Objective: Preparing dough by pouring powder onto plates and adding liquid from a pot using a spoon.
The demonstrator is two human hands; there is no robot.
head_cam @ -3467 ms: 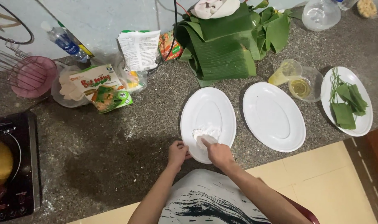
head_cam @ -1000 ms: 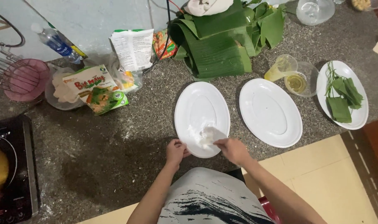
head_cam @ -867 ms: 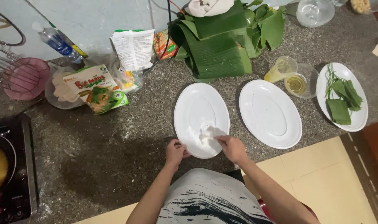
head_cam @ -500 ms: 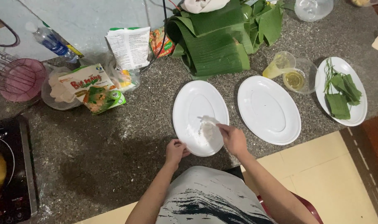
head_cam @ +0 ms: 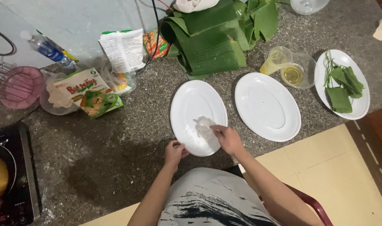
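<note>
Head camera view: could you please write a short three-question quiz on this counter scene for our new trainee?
1. True or false: the right hand presses a white wad on the nearest white oval plate.
2. What does the left hand touch?
A. that plate's near rim
B. the bottle
C. the folded leaves
3. How many white plates lie on the counter?

Key: 1 true; 2 A; 3 three.

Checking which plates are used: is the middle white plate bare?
Yes, the middle plate shows only white surface, while the right hand wipes the left plate.
</note>
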